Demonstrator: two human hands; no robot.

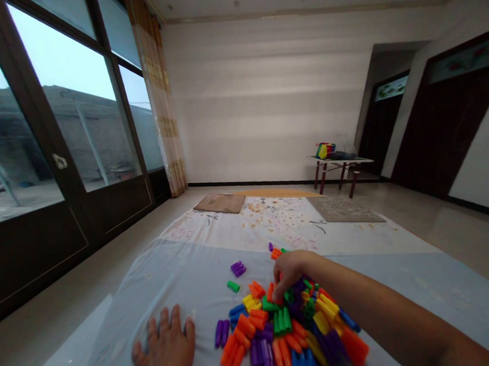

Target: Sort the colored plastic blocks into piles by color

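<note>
Your left hand (165,348) lies palm-down, fingers apart, on the light-blue sheet (151,282) beside the multicoloured pile of plastic pieces (282,321), while your right hand (290,271) reaches into the pile's far side, its grip on any piece indeterminable.

A lane of pale blue sheet (201,288) runs between the left hand (165,348) and the heap of plastic blocks (283,321), narrowed by the purple block (221,333) at the heap's edge. The right forearm (371,302) bars low passage from the right. Past the heap, the green block (233,286) (low enough to clear from above) interrupts open sheet.
</note>
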